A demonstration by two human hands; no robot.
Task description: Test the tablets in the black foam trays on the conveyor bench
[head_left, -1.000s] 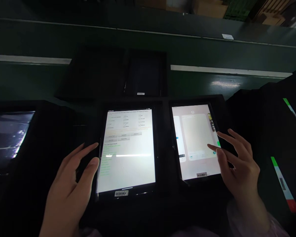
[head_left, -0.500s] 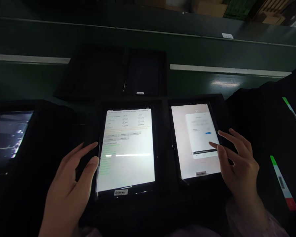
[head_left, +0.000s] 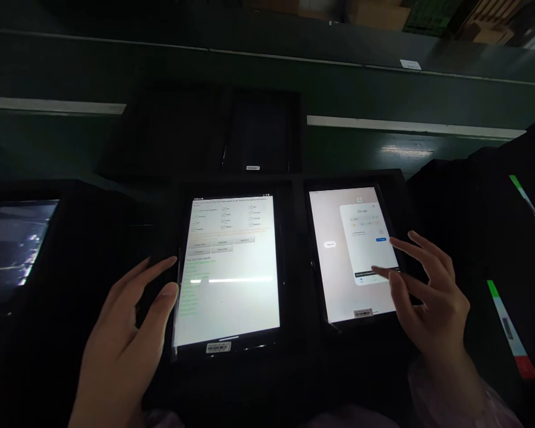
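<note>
Dim dark-green worktop (head_left: 361, 148) carries two lit black-framed tablets side by side. On the middle white-screened tablet (head_left: 230, 270) rows of checkboxes show, text unreadable; the left hand (head_left: 129, 333) rests at its left edge, fingers loosely spread, holding nothing. On the right tablet (head_left: 354, 252) a "Google" card shows; the right hand (head_left: 428, 291), fingers spread, touches it with one fingertip.

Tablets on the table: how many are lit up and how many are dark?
Lit tablets: 2, the middle tablet by the left hand and the right tablet under the right hand.
Dark tablets: 2, the back tablet and the far-left tablet.
Total: 4.
</note>
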